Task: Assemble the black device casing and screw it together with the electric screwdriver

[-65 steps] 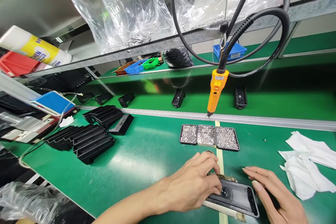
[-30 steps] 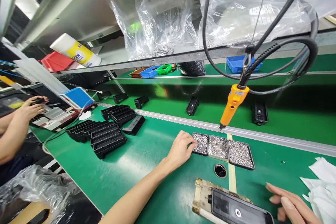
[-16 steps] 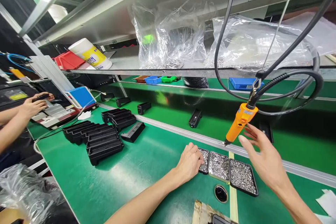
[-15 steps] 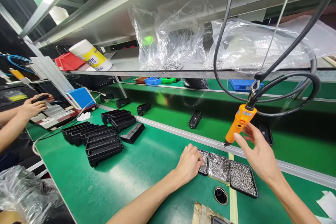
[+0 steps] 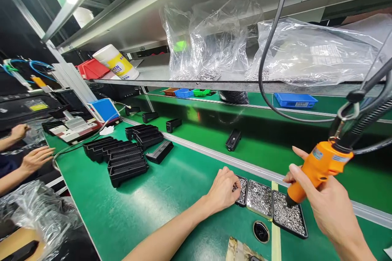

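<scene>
Three shallow trays (image 5: pixel 260 198) of small metal fasteners sit side by side on the green bench (image 5: pixel 171 187), close in front of the person, so that parts lie within a short reach. The left hand (image 5: pixel 223 191) rests at the leftmost tray, its fingers curled down into the fasteners as if picking one out; whether it has pinched one I cannot tell. The right hand (image 5: pixel 329 208) is wrapped around the orange electric screwdriver (image 5: pixel 317 167), which hangs from a black cable (image 5: pixel 269 77) overhead; the suspension takes its weight and leaves it over the work spot, its tip just above the rightmost tray. A round black ring (image 5: pixel 261 231) lies just below the trays. Black plastic housings (image 5: pixel 122 153) are stacked in rows to the left, within arm's reach. Further left, a co-worker's hand (image 5: pixel 38 158) hovers open. On the shelf a tipped white canister (image 5: pixel 116 62) carries a yellow label with blue lettering too small to read; the blue bin (image 5: pixel 295 100) has a white tag, also illegible.
</scene>
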Available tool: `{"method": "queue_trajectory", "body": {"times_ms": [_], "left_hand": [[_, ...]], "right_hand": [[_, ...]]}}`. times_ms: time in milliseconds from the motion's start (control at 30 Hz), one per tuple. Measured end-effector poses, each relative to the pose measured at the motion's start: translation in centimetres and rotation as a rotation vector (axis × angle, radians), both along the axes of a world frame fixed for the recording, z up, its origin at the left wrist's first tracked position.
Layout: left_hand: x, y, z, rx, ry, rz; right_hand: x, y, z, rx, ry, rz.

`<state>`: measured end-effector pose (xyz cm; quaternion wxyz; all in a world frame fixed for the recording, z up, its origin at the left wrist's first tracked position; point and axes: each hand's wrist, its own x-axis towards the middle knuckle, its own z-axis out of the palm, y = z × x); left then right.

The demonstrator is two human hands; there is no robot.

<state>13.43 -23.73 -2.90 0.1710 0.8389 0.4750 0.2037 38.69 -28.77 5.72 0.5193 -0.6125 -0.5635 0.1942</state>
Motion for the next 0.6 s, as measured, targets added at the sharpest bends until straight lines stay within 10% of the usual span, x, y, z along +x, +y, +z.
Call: {"method": "queue_trajectory", "body": {"times_ms": [600], "left_hand": [[0.3,-0.1,-0.9,-0.052,-0.123,0.027]], "right_hand": [[-1.0,-2.7,0.9,0.007,0.22,0.085]]}}
